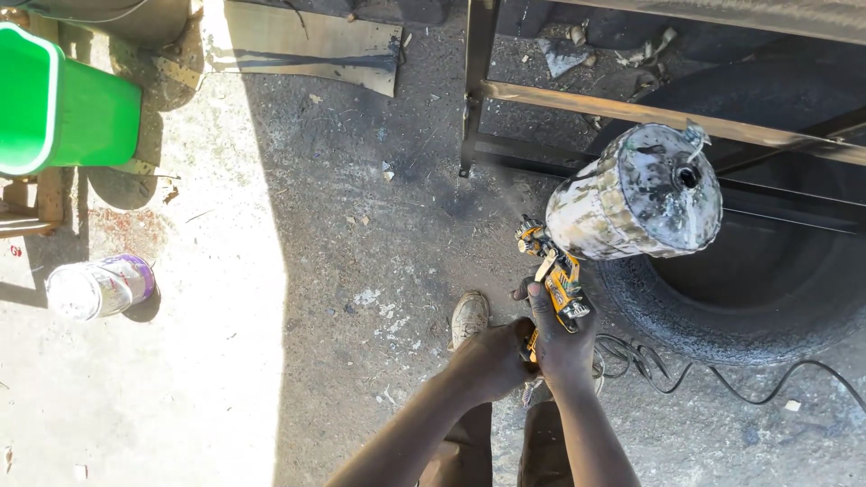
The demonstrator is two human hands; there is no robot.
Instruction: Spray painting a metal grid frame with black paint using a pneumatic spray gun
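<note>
The right hand point(561, 338) is gripping the handle of a yellow-and-black paint spray gun point(552, 275), fingers clamped round it, while the left hand point(494, 359) is pressing against the gun's base with fingers curled closed on it, above a dusty shoe point(469, 317). The gun's paint-spattered metal cup point(636, 194) is tilting up toward a rusty steel frame point(631, 113), over a worn black tyre point(749, 289) lying on the ground. Farther left are sitting a clear plastic jar with a purple label point(97, 287) and a green plastic bucket point(59, 104).

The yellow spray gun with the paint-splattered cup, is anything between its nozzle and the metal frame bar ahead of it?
Nothing visible: the yellow spray gun, gripped by the right hand with the left hand at its base, faces the metal frame bar across bare ground.
</note>
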